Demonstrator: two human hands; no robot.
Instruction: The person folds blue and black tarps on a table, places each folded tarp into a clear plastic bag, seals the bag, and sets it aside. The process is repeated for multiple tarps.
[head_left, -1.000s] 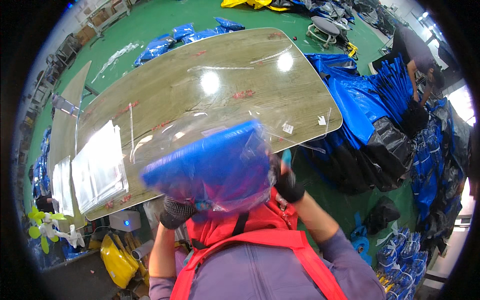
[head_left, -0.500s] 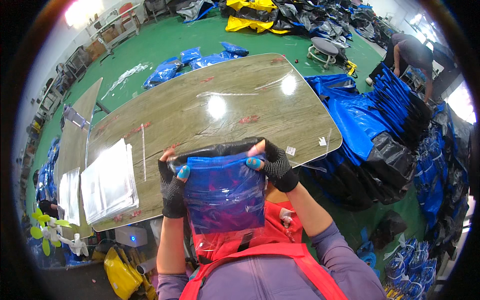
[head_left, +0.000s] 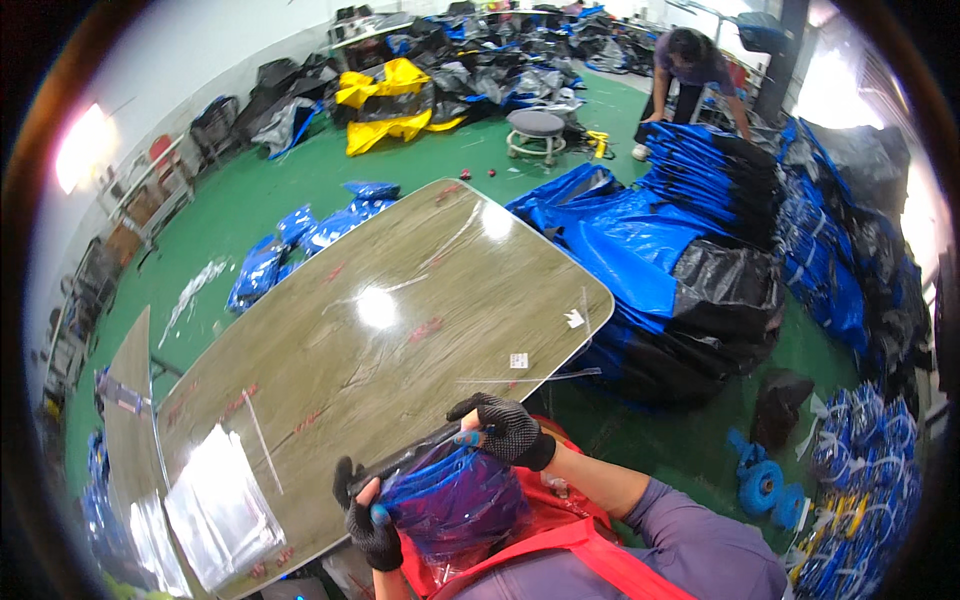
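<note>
Close to my body I hold a folded blue tarp packet in clear plastic wrap, its far edge black. My left hand, in a black dotted fingerless glove, is closed on the packet's left top corner. The gloved right hand grips the right top corner, thumb on the near side. Both thumbnails look blue. Behind the packet lies the near edge of the wood-pattern table. On that table, left of my hands, rests a stack of clear plastic bags.
A big pile of blue and black tarps stands right of the table. A co-worker bends over it. Wrapped blue packets lie on the green floor beyond the table. A grey stool stands farther off. Blue bundles sit at the right.
The view has swung to the right and up, so the table sits lower left. The packet has tilted, its right corner now higher, and both hands still hold it.
</note>
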